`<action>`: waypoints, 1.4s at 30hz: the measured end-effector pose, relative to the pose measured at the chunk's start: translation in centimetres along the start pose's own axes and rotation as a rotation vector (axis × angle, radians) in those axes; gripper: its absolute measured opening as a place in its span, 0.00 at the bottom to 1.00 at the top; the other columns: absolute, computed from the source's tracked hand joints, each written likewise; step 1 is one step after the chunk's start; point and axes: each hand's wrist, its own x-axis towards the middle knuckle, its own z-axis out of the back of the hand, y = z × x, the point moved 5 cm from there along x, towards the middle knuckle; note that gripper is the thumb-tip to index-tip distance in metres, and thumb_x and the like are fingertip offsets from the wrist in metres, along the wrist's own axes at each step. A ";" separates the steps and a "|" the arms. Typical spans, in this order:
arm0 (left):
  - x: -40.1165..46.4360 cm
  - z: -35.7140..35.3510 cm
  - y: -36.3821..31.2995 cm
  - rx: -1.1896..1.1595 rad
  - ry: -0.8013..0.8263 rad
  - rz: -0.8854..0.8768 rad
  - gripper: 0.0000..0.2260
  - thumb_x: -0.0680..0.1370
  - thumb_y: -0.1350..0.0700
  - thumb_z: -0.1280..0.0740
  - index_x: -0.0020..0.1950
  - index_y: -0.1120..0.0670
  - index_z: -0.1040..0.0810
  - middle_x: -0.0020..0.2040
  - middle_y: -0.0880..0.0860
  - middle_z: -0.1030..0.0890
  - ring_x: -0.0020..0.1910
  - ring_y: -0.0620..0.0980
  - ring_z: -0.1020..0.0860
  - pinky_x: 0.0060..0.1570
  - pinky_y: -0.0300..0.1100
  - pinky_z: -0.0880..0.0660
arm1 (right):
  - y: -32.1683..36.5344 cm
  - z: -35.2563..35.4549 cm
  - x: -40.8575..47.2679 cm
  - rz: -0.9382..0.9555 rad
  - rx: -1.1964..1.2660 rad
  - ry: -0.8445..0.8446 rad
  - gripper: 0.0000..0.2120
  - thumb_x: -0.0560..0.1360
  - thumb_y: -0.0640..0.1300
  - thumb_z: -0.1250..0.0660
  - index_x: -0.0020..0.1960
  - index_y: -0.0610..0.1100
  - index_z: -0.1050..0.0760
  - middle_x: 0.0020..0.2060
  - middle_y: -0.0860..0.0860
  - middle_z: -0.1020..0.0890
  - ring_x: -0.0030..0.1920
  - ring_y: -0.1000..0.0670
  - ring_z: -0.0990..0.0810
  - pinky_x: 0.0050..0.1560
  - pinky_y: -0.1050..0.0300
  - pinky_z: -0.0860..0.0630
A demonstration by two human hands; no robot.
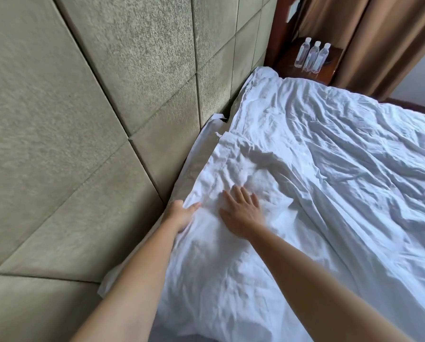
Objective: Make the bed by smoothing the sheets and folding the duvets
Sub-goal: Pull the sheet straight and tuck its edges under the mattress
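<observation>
The duvet was pinned flat under the open right hand while its headboard-side edge was gripped by the left hand, apparently for smoothing.

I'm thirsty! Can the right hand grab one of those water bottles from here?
Probably not. The right hand lies flat on the duvet, and the water bottles stand on the nightstand beyond the bed's far corner.

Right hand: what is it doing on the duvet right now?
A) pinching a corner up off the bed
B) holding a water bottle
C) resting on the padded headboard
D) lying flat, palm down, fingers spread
D: the right hand lies flat, fingers spread, on the wrinkled white duvet, while the left hand is at its headboard-side edge.
</observation>
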 end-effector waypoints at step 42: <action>-36.5 -28.0 -9.0 0.711 -0.081 -0.492 0.27 0.81 0.57 0.46 0.78 0.47 0.51 0.79 0.53 0.52 0.78 0.53 0.54 0.75 0.53 0.51 | -25.4 -0.3 -38.7 -0.142 0.136 -0.087 0.30 0.81 0.52 0.45 0.79 0.51 0.53 0.78 0.48 0.50 0.77 0.47 0.51 0.75 0.51 0.49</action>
